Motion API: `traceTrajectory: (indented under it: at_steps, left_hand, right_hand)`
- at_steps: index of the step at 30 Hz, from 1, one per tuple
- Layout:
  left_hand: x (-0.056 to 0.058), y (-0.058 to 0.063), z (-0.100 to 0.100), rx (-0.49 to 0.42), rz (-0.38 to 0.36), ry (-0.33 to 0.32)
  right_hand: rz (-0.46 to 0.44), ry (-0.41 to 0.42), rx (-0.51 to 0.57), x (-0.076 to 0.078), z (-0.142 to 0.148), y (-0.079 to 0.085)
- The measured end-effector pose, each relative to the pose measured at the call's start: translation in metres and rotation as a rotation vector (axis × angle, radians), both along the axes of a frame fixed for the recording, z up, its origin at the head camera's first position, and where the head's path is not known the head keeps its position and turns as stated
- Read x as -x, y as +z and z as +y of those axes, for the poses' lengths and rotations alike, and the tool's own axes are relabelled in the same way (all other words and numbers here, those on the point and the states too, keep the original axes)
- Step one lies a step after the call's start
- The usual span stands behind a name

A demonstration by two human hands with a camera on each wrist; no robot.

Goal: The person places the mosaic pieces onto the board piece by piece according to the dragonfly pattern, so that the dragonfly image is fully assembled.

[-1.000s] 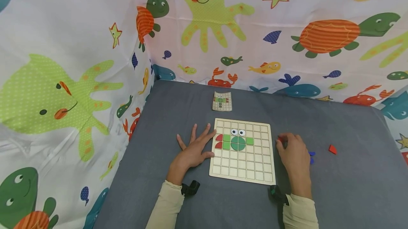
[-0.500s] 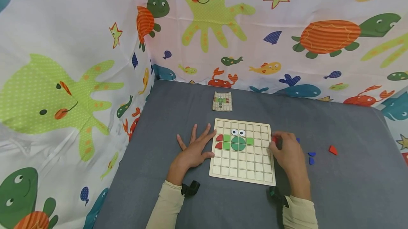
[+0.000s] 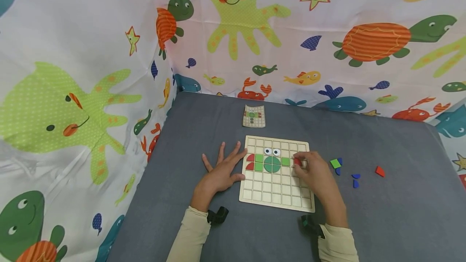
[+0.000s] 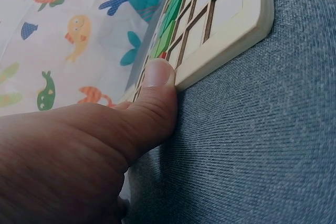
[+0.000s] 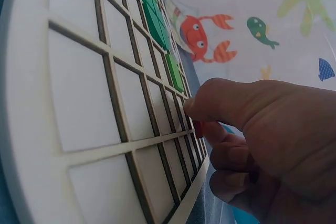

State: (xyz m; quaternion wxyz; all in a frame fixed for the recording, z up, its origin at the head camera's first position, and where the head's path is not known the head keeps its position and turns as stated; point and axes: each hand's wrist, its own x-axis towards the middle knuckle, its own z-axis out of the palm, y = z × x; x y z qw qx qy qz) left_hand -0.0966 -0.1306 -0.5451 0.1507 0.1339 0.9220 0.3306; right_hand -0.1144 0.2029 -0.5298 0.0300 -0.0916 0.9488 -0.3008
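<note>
A wooden grid board point(image 3: 276, 189) lies on the grey cloth, holding two eye pieces point(image 3: 272, 152), a dark green circle point(image 3: 272, 164) made of quarter pieces, light green squares point(image 3: 259, 162) and red quarter pieces point(image 3: 250, 162) at its left. My right hand point(image 3: 316, 173) pinches a red quarter piece point(image 3: 297, 161) between thumb and fingers, over a cell just right of the single green square point(image 3: 285, 161). In the right wrist view, that red piece point(image 5: 198, 129) shows at the fingertips. My left hand point(image 3: 220, 175) lies spread beside the board, thumb and a fingertip touching its left edge.
A small picture card point(image 3: 254, 116) with a similar grid pattern lies behind the board. To the right are a loose green square point(image 3: 335, 164), several blue pieces point(image 3: 356, 183) and a red quarter piece point(image 3: 380, 171). A sea-animal curtain point(image 3: 233, 19) borders the cloth at the back and left.
My right hand has moved left from beside the board to over its right part, carrying the red quarter piece. The loose green square and blue pieces are uncovered. My left hand has stayed still.
</note>
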Motion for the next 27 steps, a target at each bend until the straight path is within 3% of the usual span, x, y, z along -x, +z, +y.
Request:
traceTrajectory:
  at_steps: [27]
  left_hand:
    - [-0.0009,0.0051,0.001,0.0,-0.003,0.001]
  right_hand:
    - [-0.026,0.041,0.005,-0.0001,0.0013,-0.0019]
